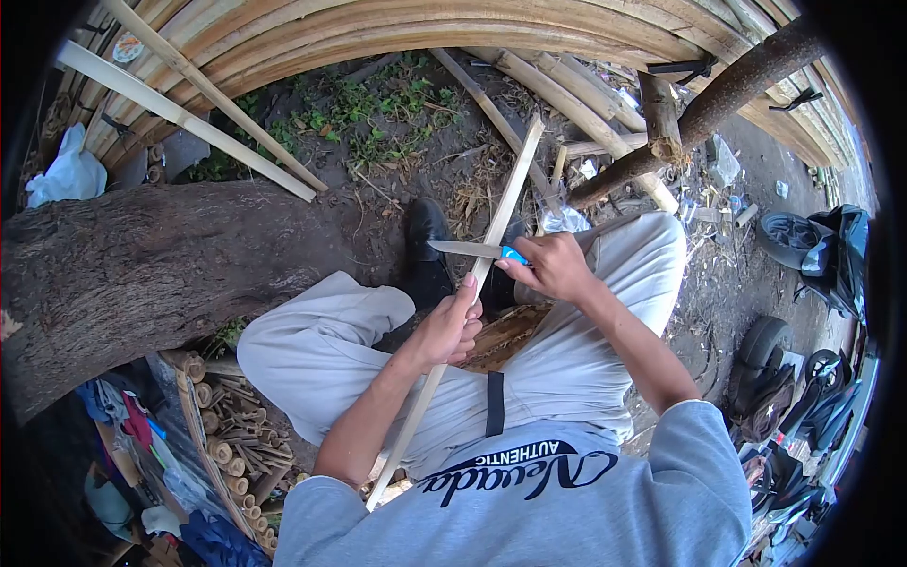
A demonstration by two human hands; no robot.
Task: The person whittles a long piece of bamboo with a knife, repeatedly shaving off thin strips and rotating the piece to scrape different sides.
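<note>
My left hand [448,327] is closed around a long, pale bamboo strip [516,185], its thumb lying along the strip. The strip runs slantwise from beside my waist up past my knees. In my right hand [553,266] is a knife [463,249] with a blue handle, gripped in closed fingers. Its blade points left and lies across the strip, just above my left thumb. Below my hands, between my legs, a piece of brown wood [508,338] is partly hidden.
A thick tree trunk [170,265] lies to my left, with a stack of cut bamboo [227,458] below it. Long bamboo strips [378,47] span the far side. A branch post [704,118] slants at upper right. Motorbikes [817,250] stand at far right.
</note>
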